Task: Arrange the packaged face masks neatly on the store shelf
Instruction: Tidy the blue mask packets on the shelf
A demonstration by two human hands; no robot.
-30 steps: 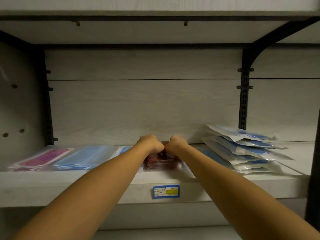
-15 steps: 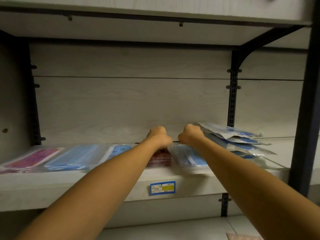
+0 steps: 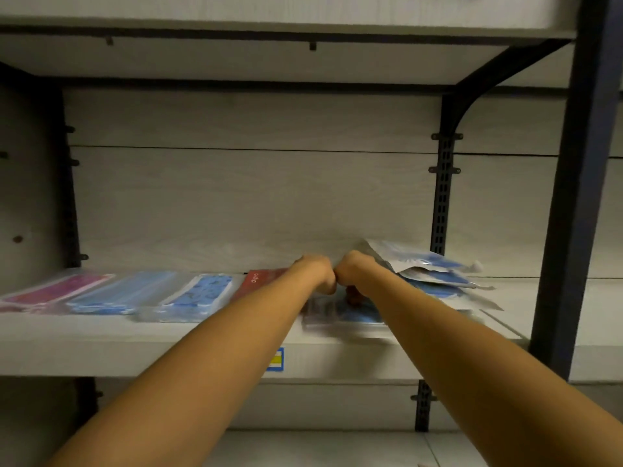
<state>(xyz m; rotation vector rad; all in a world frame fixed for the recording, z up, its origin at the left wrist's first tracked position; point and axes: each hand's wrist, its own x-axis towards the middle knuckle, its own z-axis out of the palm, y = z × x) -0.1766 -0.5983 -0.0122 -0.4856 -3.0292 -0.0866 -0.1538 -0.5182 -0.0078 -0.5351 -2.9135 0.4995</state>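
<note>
The shelf (image 3: 101, 345) was a pale wood-grain board with a matching back panel, carried on dark slotted uprights (image 3: 441, 210) and a curved bracket, with another board of the same finish overhead and a heavy dark post (image 3: 573, 197) at the right edge. A blue and yellow price label (image 3: 275, 359) sat on the shelf's front lip, half covered by the left forearm. Along the board lay a row of flat packaged face masks: a pink pack (image 3: 57, 289) at far left, a plain light blue pack (image 3: 121, 293) next to it, a patterned blue pack (image 3: 202, 291), then a red pack (image 3: 258, 281) partly hidden behind the left arm. At the right, a loose, uneven pile of blue masks in clear wrappers (image 3: 435, 267) leaned against the back panel. Both arms reached in, knuckles touching. The left hand (image 3: 317, 271) and the right hand (image 3: 354, 269) were each curled over a blue pack (image 3: 357, 315) lying near the front edge. The right hand's curled fingers appeared to pinch it, though the fingertips were turned away and the pack itself was smeared by motion blur, so I could not tell the left hand's hold for certain. The print on the packs and label was too soft to read. Below, a lower shelf showed only as a dim strip.
</note>
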